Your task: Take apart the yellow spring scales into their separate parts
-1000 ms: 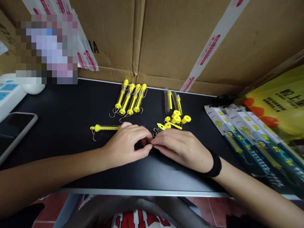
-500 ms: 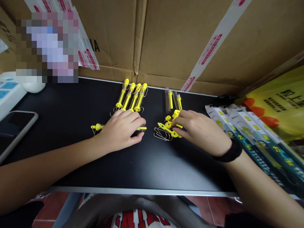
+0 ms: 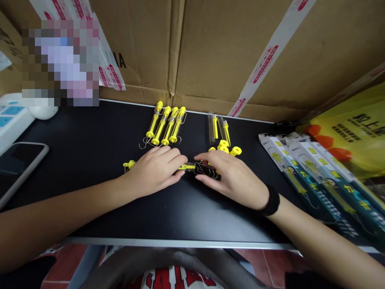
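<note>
Behind the black surface's near edge [image 3: 180, 242], the left hand [image 3: 156, 170] clasps a yellow-ended tube [image 3: 189, 167], likely steadying it; the right hand [image 3: 240, 182], fingers parted, straddles wire hooks [image 3: 207, 170].

Spring scales [image 3: 161, 125] on black tabletop [image 3: 144, 218]

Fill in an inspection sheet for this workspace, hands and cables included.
Surface: black table, some sheen near the front.
Job's things: one yellow hooked tube; four similar tubes side by side beyond; clear tubes, small yellow parts and wire hooks to the right.
Clutter: phone at left, printed packs at right.
Hands: left hand closed around the yellow hooked tube; right hand open at the wire hooks.
Cables: nothing seen clearly; power strip at far left.
Surroundings: cardboard behind, yellow bag at far right.
</note>
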`<state>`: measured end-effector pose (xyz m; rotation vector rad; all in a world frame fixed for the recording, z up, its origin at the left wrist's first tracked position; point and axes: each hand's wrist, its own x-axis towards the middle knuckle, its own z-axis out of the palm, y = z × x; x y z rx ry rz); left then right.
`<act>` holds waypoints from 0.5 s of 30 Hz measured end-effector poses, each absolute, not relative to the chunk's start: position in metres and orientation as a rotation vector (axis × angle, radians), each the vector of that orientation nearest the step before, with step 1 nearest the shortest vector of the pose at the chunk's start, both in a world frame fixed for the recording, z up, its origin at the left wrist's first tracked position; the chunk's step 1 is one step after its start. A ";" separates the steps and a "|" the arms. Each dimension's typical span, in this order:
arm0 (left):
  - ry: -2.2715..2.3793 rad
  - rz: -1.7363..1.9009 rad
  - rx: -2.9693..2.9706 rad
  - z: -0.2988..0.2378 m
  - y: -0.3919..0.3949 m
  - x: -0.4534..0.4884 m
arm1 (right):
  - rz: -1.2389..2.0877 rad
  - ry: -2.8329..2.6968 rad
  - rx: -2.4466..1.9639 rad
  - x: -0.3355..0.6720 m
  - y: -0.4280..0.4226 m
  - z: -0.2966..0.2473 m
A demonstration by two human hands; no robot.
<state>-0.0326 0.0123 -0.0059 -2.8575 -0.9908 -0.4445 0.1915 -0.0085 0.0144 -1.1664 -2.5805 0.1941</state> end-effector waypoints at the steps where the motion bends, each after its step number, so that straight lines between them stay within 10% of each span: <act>1: -0.942 -0.470 -2.879 -0.006 0.011 -0.032 | 0.247 -2.574 -1.149 0.189 -0.009 0.012; 15: -1.123 -0.832 -3.016 -0.007 0.014 -0.033 | 0.548 -2.129 -1.172 0.199 -0.007 0.024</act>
